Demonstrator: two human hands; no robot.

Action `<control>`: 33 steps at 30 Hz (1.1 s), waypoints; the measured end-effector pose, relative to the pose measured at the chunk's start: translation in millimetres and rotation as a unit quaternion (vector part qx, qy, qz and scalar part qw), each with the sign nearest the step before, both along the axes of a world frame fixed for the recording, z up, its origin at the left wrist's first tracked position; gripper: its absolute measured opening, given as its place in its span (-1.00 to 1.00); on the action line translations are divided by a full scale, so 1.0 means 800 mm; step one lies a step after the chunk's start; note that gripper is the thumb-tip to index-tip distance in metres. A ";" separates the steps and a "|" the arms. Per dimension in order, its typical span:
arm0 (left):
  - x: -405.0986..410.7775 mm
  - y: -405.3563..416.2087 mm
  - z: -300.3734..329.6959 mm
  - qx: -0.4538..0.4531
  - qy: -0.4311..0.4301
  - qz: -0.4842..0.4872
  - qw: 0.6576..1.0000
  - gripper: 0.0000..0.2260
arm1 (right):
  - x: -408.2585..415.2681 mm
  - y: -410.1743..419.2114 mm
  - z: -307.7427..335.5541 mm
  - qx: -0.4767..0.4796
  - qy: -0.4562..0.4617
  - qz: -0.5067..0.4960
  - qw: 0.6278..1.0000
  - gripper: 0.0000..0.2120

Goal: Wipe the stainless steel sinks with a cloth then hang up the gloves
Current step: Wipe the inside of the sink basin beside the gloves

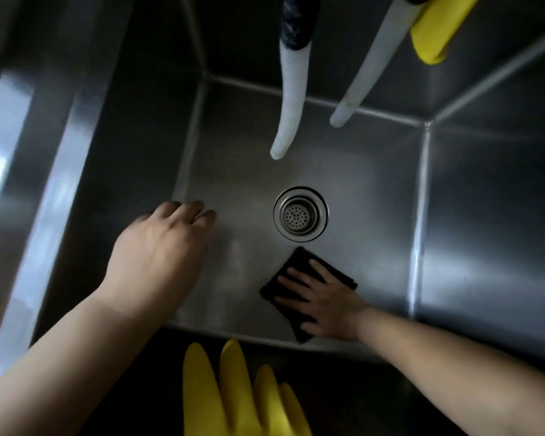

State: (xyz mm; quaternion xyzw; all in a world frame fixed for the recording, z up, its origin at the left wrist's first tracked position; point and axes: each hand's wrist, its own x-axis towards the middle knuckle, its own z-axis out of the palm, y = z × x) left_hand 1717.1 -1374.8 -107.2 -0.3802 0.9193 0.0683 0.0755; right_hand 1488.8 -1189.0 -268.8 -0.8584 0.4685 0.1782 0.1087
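Note:
I look straight down into a deep stainless steel sink [375,171] with a round drain strainer [300,214] in its floor. A dark folded cloth [291,276] lies flat on the floor just below the drain. My right hand [323,298] presses on it with straight, spread fingers. My left hand [161,247] hangs over the left side of the sink with loosely curled fingers and holds nothing. One yellow rubber glove [243,394] hangs over the near rim, fingers pointing into the sink. A second yellow glove [438,26] hangs at the top right.
Two white hoses [291,99] [368,67] hang down from above into the sink, ending above the floor behind the drain. The left sink rim [22,196] is a bright steel ledge. Steep steel walls close in on all sides.

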 end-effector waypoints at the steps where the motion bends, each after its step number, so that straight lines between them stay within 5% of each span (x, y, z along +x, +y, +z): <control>1: -0.004 0.002 -0.002 -0.002 0.005 -0.001 1.000 -0.78 | -0.020 0.002 0.002 0.003 0.023 -0.061 0.998 -0.26; 5: -0.019 0.008 -0.009 -0.003 0.001 -0.004 1.000 -0.70 | -0.103 -0.024 -0.001 0.009 0.089 -0.318 0.944 -0.21; 12: -0.042 0.014 -0.017 -0.001 0.006 0.006 1.000 -0.74 | -0.194 -0.153 -0.013 -0.009 0.050 -0.533 0.845 -0.31; 17: -0.057 0.013 0.001 -0.001 -0.006 0.007 1.000 -0.66 | -0.174 -0.120 -0.011 0.005 0.024 -0.566 0.824 -0.33; 29: -0.035 0.034 0.078 -0.024 0.008 0.037 0.999 -0.61 | -0.058 0.017 0.047 0.116 0.051 -0.523 0.843 -0.26; 33: -0.020 0.045 0.086 -0.015 0.001 0.023 1.000 -0.59 | -0.073 0.010 0.071 0.048 0.019 -0.506 0.861 -0.41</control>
